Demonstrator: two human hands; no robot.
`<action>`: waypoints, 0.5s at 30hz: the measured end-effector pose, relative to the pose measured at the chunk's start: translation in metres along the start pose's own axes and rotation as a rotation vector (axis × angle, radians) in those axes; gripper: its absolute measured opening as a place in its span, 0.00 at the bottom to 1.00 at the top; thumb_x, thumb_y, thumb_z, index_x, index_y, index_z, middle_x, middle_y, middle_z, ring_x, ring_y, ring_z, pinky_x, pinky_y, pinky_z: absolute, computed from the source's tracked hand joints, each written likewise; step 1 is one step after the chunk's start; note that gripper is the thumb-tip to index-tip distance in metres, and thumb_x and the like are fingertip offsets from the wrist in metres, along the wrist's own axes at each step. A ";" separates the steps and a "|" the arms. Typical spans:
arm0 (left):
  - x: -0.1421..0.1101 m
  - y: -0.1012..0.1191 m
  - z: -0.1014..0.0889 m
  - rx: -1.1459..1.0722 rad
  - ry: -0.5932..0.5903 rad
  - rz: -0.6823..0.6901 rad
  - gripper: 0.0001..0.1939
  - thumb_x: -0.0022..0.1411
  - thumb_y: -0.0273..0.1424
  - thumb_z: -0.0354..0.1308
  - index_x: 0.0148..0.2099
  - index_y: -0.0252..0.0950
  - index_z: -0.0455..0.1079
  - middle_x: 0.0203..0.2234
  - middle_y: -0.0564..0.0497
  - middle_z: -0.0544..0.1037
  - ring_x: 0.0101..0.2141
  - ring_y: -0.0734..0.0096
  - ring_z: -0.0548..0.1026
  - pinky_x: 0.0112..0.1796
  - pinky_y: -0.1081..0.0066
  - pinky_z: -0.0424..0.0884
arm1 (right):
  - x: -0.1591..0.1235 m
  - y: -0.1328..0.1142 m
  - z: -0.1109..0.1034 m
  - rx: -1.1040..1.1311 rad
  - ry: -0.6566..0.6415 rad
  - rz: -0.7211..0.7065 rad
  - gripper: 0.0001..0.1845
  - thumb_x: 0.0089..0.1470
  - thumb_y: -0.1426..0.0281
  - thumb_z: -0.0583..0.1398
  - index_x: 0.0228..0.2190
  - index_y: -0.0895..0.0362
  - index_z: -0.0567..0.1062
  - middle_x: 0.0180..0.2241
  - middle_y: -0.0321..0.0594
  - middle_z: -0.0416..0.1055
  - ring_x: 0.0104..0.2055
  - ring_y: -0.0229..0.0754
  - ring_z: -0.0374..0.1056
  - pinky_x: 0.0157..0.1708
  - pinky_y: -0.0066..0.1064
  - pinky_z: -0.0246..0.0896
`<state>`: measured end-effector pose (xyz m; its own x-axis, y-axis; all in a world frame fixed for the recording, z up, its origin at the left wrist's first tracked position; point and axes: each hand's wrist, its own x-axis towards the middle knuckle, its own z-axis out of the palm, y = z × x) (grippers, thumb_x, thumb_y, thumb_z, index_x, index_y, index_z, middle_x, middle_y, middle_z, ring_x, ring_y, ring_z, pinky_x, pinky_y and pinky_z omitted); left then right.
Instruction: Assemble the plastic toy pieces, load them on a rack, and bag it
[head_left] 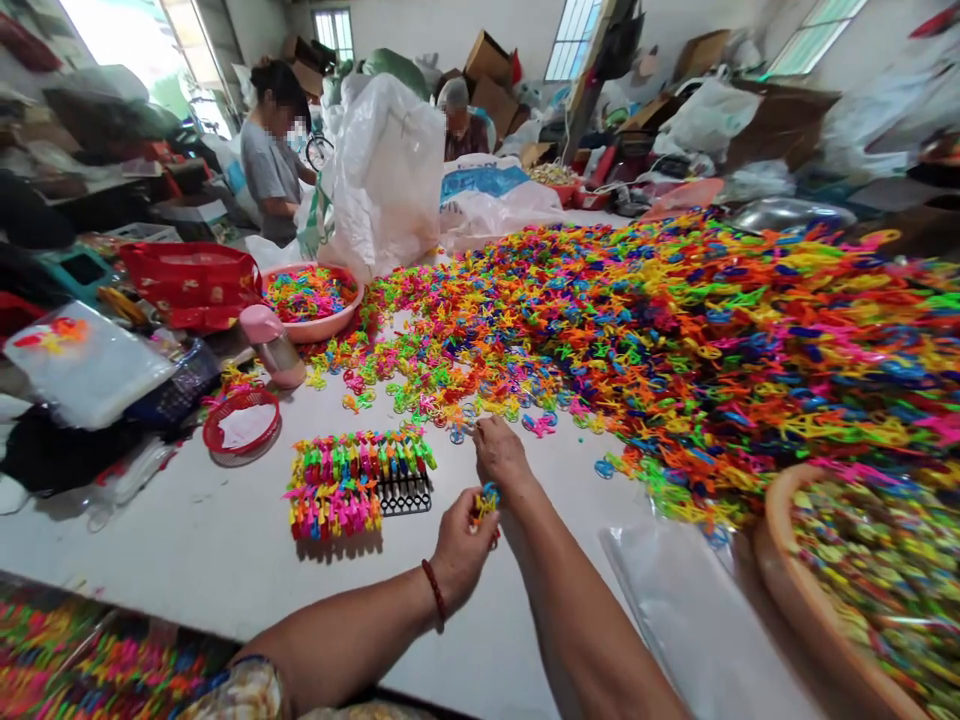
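My left hand, with a beaded bracelet on its wrist, is closed around a few small coloured plastic pieces; blue, yellow and orange ones show at the fingers. Beyond it, my right hand reaches to the near edge of a big heap of such pieces. Its fingers are curled downward and closed, and what is in them is hidden. Left of both hands stands a black rack with rows of round holes. Upright coloured pieces fill most of it, while holes at its near right corner are bare.
A clear plastic bag lies right of my arms, beside an orange tub of small parts. To the left are a red basket, a pink-lidded bottle and a pink basin. Two people work across the table.
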<state>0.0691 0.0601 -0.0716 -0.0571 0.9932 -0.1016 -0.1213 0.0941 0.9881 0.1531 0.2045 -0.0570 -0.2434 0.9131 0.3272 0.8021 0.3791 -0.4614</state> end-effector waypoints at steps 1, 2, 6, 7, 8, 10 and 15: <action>-0.003 0.000 0.000 0.080 -0.013 0.065 0.16 0.61 0.32 0.58 0.52 0.38 0.68 0.39 0.47 0.76 0.40 0.66 0.75 0.42 0.66 0.73 | -0.004 0.002 -0.004 0.002 0.010 0.005 0.10 0.61 0.73 0.53 0.33 0.57 0.74 0.33 0.44 0.70 0.34 0.42 0.65 0.36 0.31 0.59; -0.005 0.000 0.000 0.144 -0.013 0.118 0.21 0.60 0.29 0.58 0.56 0.38 0.67 0.46 0.45 0.74 0.48 0.63 0.73 0.50 0.63 0.71 | -0.009 0.004 -0.010 0.004 0.021 0.010 0.11 0.62 0.72 0.52 0.35 0.57 0.74 0.34 0.45 0.70 0.34 0.43 0.66 0.36 0.32 0.60; -0.008 -0.006 0.002 0.291 0.018 0.195 0.33 0.60 0.27 0.56 0.67 0.38 0.53 0.64 0.40 0.59 0.64 0.58 0.57 0.64 0.54 0.55 | -0.031 0.005 -0.033 0.032 0.103 0.027 0.14 0.62 0.69 0.49 0.41 0.58 0.73 0.38 0.49 0.74 0.41 0.47 0.69 0.42 0.38 0.64; -0.007 -0.007 0.002 0.317 0.025 0.214 0.33 0.61 0.27 0.55 0.67 0.38 0.51 0.65 0.40 0.56 0.66 0.57 0.54 0.65 0.53 0.52 | -0.036 0.003 -0.039 0.066 0.136 0.031 0.14 0.62 0.68 0.49 0.41 0.58 0.73 0.39 0.49 0.74 0.41 0.48 0.70 0.43 0.39 0.65; -0.007 -0.006 0.003 0.336 0.030 0.237 0.32 0.62 0.27 0.53 0.67 0.37 0.51 0.65 0.39 0.55 0.66 0.57 0.53 0.65 0.51 0.51 | -0.042 -0.002 -0.044 0.113 0.163 0.041 0.14 0.62 0.68 0.50 0.41 0.58 0.73 0.39 0.49 0.75 0.41 0.48 0.70 0.43 0.40 0.66; -0.011 0.001 0.004 0.340 0.066 0.264 0.27 0.64 0.27 0.49 0.65 0.36 0.53 0.64 0.39 0.57 0.65 0.57 0.55 0.65 0.50 0.53 | -0.054 -0.015 -0.052 0.240 0.179 0.090 0.14 0.61 0.66 0.51 0.41 0.58 0.73 0.38 0.47 0.76 0.38 0.46 0.72 0.42 0.39 0.67; -0.047 0.051 -0.021 0.366 0.065 0.326 0.14 0.66 0.25 0.47 0.53 0.37 0.65 0.50 0.41 0.72 0.52 0.64 0.71 0.55 0.58 0.70 | -0.083 -0.053 -0.050 0.613 0.032 0.293 0.15 0.58 0.62 0.56 0.44 0.56 0.72 0.34 0.41 0.76 0.30 0.41 0.71 0.33 0.33 0.68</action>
<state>0.0444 0.0171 -0.0189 -0.0977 0.9697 0.2240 0.2684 -0.1911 0.9442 0.1582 0.1013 -0.0180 -0.0389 0.9897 0.1375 0.3758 0.1420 -0.9158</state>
